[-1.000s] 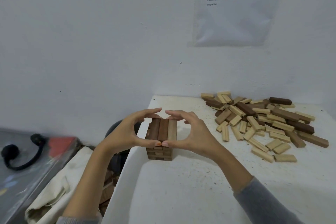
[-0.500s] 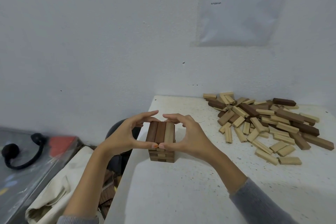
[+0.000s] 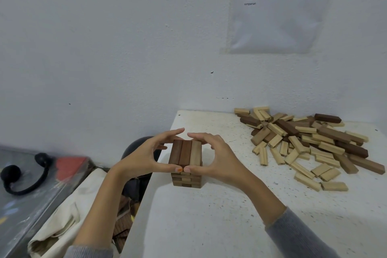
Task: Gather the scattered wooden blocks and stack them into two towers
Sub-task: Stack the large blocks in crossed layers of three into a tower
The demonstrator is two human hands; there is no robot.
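Between the two hands a short tower of blocks stands on the table, three blocks side by side on top. The left hand and right hand each clasp that top layer, thumbs meeting at its near end, fingers curved over the far end. Well right of the right hand lies a heap of loose blocks.
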